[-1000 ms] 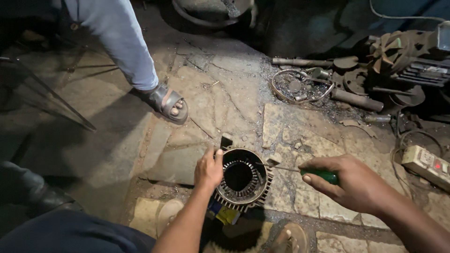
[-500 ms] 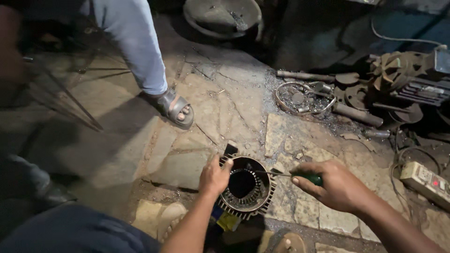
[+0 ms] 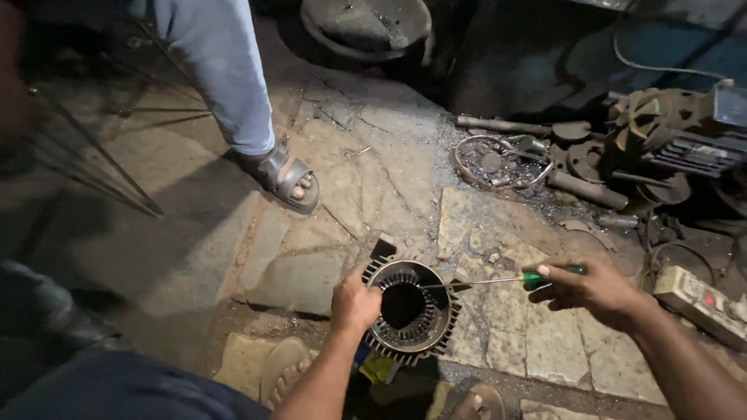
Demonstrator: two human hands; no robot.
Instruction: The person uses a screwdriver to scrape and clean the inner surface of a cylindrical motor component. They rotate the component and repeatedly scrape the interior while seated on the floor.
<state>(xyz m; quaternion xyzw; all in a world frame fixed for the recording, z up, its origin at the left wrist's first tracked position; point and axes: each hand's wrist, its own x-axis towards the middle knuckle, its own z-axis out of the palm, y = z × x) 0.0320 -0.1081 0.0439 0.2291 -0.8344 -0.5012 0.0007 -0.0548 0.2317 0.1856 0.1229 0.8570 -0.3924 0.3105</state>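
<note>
The left hand (image 3: 355, 305) remains clamped on the near-left rim of the finned motor stator (image 3: 410, 313), which stands on the stone floor (image 3: 498, 334) between the person's feet. The right hand (image 3: 593, 290), its grip closed around the green-handled screwdriver (image 3: 498, 280), has brought the tip from beside the housing to its right inner edge, so work on the bore appears to be starting. Farther off, a sandalled foot (image 3: 289, 180) stands to the left and scrap parts (image 3: 537, 159) lie to the right.

The finned motor housing (image 3: 411, 313) sits between the hands: left hand (image 3: 354, 302) on its left rim, right hand (image 3: 591, 289) to its right. A screwdriver (image 3: 498, 281) runs from the right hand into the housing. Beyond the left hand stands another person's sandalled foot (image 3: 284, 176); a power strip (image 3: 699, 302) lies right of the right hand.
</note>
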